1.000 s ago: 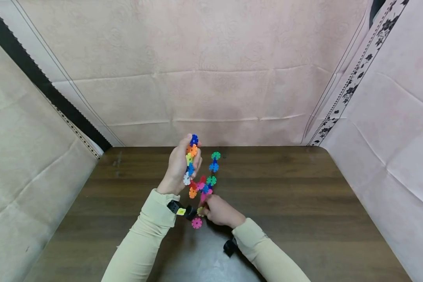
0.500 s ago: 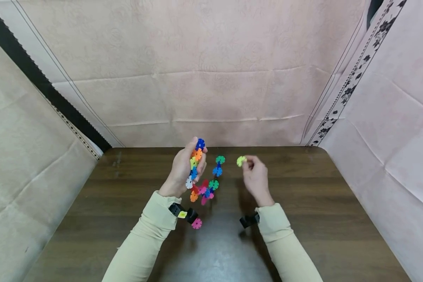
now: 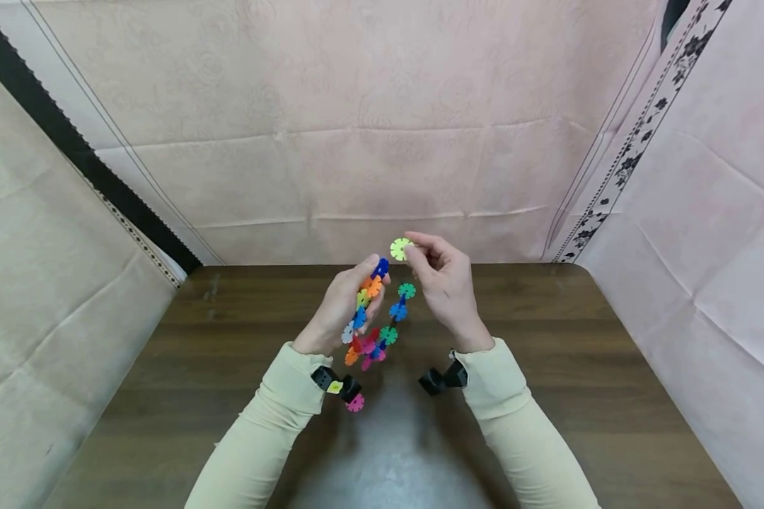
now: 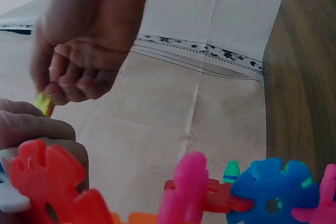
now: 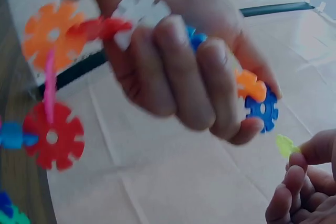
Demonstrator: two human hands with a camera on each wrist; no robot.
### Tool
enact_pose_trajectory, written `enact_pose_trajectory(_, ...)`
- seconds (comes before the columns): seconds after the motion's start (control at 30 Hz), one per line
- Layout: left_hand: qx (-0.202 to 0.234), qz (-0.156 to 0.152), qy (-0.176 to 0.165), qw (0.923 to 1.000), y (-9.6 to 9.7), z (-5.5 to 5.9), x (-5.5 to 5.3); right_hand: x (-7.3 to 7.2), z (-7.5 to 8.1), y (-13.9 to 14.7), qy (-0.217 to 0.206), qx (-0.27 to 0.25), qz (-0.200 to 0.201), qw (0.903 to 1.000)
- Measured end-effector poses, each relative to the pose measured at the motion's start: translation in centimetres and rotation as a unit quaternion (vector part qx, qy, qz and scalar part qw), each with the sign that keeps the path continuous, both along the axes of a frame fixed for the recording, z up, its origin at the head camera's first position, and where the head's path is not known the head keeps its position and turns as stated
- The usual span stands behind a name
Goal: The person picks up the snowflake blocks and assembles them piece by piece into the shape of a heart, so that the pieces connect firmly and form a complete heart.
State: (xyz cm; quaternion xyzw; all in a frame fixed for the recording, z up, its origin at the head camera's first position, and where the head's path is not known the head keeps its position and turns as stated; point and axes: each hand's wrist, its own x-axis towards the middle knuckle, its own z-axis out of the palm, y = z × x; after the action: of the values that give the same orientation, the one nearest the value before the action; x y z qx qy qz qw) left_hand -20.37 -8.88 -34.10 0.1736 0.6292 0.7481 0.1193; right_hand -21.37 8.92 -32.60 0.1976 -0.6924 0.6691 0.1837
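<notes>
My left hand [image 3: 338, 309] grips a chain of colourful notched plastic discs [image 3: 360, 317], linked edge to edge. A dark blue disc [image 5: 262, 109] ends the chain at the thumb and fingertips; orange, yellow, blue and white ones run down along the palm. Below the hand the chain bends through red, orange and pink discs, then rises to a green disc [image 3: 407, 290] at its other end. My right hand [image 3: 447, 286] pinches a single yellow-green notched disc [image 3: 400, 249] between thumb and index finger, just above and right of the dark blue disc, with a small gap between them.
A loose pink disc [image 3: 355, 403] lies on the brown wooden table [image 3: 547, 367], partly behind the left wrist camera [image 3: 336, 384]. Pale cloth walls [image 3: 382, 155] enclose the table at the back and both sides.
My right hand has picked the yellow-green disc up from near the pink disc, swung right, then come up and left to the chain's dark blue end. The left hand has shifted slightly right.
</notes>
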Motion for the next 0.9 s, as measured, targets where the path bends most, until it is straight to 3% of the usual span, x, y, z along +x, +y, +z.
enact_pose_trajectory(0.2,-0.01,-0.01,0.001,0.9999,0.2,0.1,0.0,1.9,2.5,-0.6,-0.019,0.01,0.019,0.9996)
enact_pose_trajectory(0.43,-0.012,-0.007,0.008,0.9999,0.2,0.1,0.0,2.4,2.8,-0.6,-0.013,0.036,0.026,0.9989)
enact_pose_trajectory(0.67,-0.009,0.001,0.016,0.9998,0.3,0.0,0.0,2.5,2.8,-0.5,-0.015,0.041,0.061,0.9972)
enact_pose_trajectory(0.9,-0.012,0.014,0.018,0.9997,0.4,-0.3,0.1,2.8,2.6,-0.5,-0.028,0.06,0.059,0.996)
